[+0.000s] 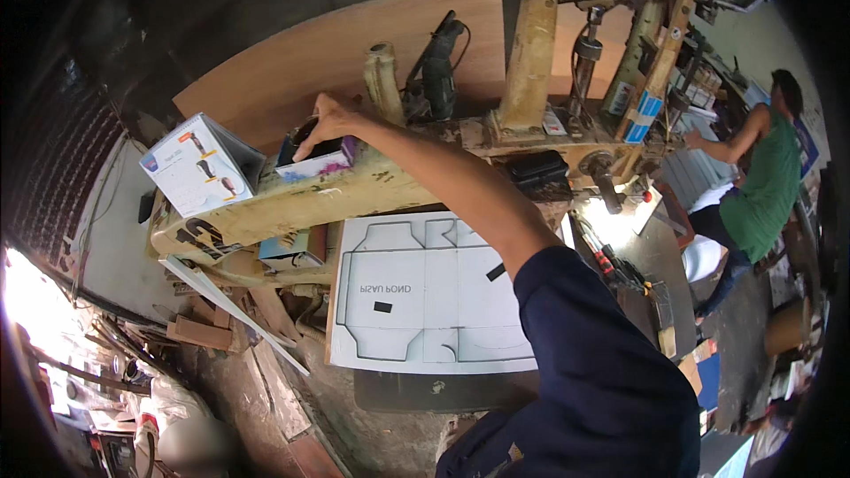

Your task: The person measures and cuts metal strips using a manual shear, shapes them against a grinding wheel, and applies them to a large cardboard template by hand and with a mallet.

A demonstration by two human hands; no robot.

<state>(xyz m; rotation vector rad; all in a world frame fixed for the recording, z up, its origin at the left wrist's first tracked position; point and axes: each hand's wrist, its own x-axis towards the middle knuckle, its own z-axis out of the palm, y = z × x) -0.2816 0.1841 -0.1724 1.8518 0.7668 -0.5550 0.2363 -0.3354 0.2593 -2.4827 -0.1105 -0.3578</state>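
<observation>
Navy cloth is covering your upper right arm at the sleeve (602, 345), and your bare forearm (452, 159) is slanting up and leftward across the cream machine beam (372, 190), the whole arm bending only slightly. Your right hand (331, 122) is arching over the small open box (323, 165) on that beam, its fingers pointing down at the box's dark inside (whether they are gripping anything, I cannot tell), while the desk calendar (190, 168) is standing just to the left and the white lined board (398, 252) is lying below.
</observation>
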